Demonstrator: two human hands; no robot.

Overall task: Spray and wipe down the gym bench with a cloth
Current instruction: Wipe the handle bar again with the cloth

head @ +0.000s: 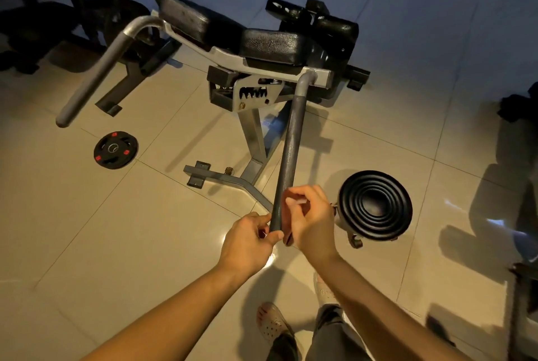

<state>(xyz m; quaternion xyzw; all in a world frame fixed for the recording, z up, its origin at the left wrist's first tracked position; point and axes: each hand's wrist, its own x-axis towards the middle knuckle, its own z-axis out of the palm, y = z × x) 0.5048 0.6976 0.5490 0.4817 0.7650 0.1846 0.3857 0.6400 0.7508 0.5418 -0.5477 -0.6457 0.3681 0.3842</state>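
Both hands meet at the near tip of the handle bar (291, 145), lower centre.
The left hand (250, 240) pinches the tip. The right hand (308, 221) curls against it, but whether it holds a cloth I cannot tell. Best to steady the tip, then wipe in long strokes up toward the gym bench (270, 46) pads, upper centre.

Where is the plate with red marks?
Head view: the plate lies flat on the floor at left, below the free handle tip, left of the bench foot.
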